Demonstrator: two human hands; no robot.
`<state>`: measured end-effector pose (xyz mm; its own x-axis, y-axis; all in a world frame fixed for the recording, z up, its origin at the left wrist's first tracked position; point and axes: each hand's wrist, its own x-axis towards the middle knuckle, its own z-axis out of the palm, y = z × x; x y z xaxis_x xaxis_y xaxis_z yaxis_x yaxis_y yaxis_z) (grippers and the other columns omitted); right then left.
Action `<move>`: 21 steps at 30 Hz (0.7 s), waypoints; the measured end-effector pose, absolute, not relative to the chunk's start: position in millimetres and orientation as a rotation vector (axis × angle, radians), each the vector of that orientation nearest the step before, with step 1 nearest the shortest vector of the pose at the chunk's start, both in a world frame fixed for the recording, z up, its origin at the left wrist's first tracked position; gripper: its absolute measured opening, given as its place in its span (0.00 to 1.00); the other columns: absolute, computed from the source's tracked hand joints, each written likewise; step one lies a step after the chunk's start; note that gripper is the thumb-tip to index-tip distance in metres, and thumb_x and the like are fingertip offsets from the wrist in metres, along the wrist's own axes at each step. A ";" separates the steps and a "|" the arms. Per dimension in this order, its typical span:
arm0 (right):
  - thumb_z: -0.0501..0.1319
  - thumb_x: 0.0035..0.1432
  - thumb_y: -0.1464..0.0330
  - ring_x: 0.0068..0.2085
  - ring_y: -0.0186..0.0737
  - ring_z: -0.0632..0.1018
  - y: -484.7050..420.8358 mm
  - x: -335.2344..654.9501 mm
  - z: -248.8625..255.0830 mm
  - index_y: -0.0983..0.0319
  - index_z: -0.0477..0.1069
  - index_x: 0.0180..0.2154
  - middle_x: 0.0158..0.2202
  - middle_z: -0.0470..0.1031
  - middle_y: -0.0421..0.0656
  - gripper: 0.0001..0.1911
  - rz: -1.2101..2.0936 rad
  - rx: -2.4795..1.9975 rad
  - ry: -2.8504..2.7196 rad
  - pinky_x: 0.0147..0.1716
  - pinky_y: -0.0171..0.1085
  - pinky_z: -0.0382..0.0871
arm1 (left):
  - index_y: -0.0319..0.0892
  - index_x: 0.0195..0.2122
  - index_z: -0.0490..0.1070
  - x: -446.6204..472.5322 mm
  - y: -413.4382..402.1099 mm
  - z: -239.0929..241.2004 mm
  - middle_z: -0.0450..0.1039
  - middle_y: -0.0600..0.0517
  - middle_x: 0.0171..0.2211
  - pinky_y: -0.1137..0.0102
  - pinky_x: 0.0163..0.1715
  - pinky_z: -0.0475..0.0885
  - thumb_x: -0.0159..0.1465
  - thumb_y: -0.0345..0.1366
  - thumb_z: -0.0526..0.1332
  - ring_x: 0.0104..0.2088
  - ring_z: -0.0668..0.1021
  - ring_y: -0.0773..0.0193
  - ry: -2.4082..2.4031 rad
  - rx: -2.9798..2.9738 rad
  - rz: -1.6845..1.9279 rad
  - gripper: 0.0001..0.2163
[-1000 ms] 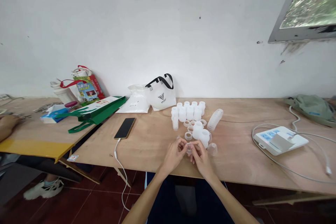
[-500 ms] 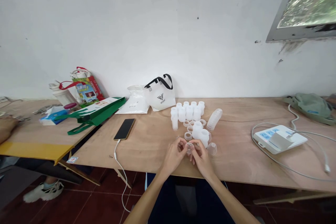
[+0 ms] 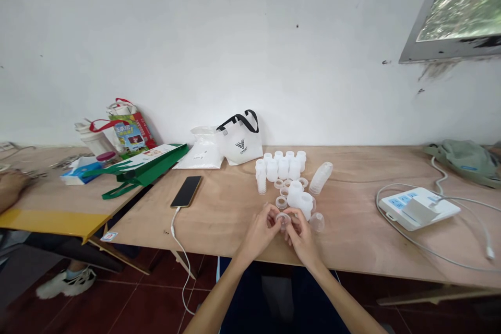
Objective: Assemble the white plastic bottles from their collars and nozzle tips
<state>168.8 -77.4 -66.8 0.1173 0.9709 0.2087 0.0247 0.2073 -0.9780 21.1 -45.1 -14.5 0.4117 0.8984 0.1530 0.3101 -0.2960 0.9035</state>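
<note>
Hands (image 3: pixel 282 232) pinch clear ring (image 3: pixel 282 217) near table edge (image 3: pixel 250 257).

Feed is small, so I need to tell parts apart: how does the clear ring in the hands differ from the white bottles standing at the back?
The clear ring is see-through and flat; the white bottles are opaque and taller. The ring is pinched between the left hand and right hand near the table's front edge; the bottles stand upright in a group farther back, untouched. Both look like plastic.
</note>
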 end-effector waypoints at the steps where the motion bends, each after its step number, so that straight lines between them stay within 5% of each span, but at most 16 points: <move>1: 0.60 0.66 0.49 0.23 0.36 0.69 -77.9 168.5 -66.3 0.54 0.66 0.46 0.29 0.74 0.37 0.18 0.970 -1.108 -1.205 0.22 0.35 0.62 | 0.43 0.41 0.71 19.9 -44.6 -13.7 0.77 0.52 0.34 0.72 0.34 0.71 0.68 0.46 0.61 0.35 0.78 0.63 1.009 1.808 0.858 0.11; 9: 0.59 0.68 0.53 0.31 0.41 0.75 -86.8 171.5 -47.3 0.52 0.61 0.53 0.40 0.77 0.42 0.17 0.874 -1.081 -1.315 0.27 0.38 0.66 | 0.41 0.49 0.74 8.3 -37.3 -6.8 0.77 0.46 0.42 0.74 0.25 0.75 0.68 0.53 0.61 0.37 0.78 0.61 0.825 1.593 0.959 0.20; 14: 0.57 0.69 0.56 0.33 0.44 0.74 -85.4 199.2 -30.1 0.54 0.67 0.50 0.38 0.76 0.44 0.13 0.202 -1.346 -1.442 0.33 0.42 0.67 | 0.41 0.50 0.71 4.5 -29.9 -10.8 0.77 0.45 0.44 0.75 0.19 0.75 0.64 0.56 0.63 0.32 0.81 0.63 0.871 1.425 0.995 0.24; 21: 0.57 0.65 0.49 0.47 0.58 0.74 -69.8 244.2 -32.1 0.60 0.70 0.50 0.49 0.74 0.54 0.24 -0.429 -1.718 -1.615 0.43 0.50 0.67 | 0.43 0.50 0.64 7.5 -30.3 -9.0 0.80 0.43 0.41 0.76 0.16 0.73 0.62 0.58 0.64 0.27 0.84 0.60 0.840 1.265 0.855 0.26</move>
<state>244.2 -69.8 -32.1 0.1568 0.7167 0.6795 0.9594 0.0527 -0.2770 7.5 -30.3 -9.0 0.4460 0.8932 -0.0578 -0.0735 0.1009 0.9922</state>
